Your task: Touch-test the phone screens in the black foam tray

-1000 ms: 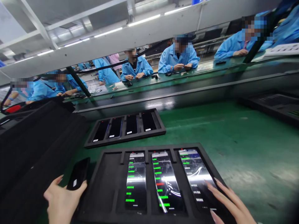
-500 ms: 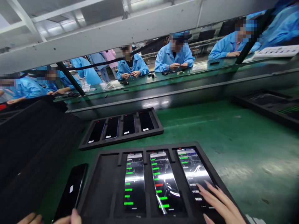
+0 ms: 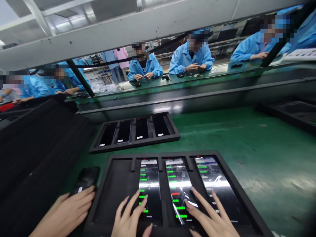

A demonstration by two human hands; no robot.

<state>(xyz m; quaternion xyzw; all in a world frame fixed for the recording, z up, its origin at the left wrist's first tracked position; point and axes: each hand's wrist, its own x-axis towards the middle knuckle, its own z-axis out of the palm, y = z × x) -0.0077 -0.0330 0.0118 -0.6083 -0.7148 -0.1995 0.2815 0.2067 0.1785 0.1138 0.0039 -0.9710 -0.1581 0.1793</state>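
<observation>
A black foam tray [image 3: 118,184] in front of me holds three lit phones showing green test lines; its leftmost slot is bare. My left hand [image 3: 130,217] lies with fingers spread, fingertips on the left lit phone [image 3: 149,177]. My right hand [image 3: 209,220] is spread too, its fingertips on the middle phone [image 3: 177,177] and the edge of the right phone [image 3: 214,181]. Neither hand holds anything. A third hand [image 3: 64,214], whose I cannot tell, rests at the far left on a dark phone [image 3: 86,179] lying beside the tray.
A second black tray [image 3: 134,144] with several dark phones lies farther back on the green belt [image 3: 247,141]. Black foam [image 3: 37,148] is piled on the left, and another tray [image 3: 291,112] sits at the right. People in blue coats work across the line.
My right hand slid left from the right phone toward the middle one. My left hand came into view over the left lit phone. The far-left hand stayed by the dark phone.
</observation>
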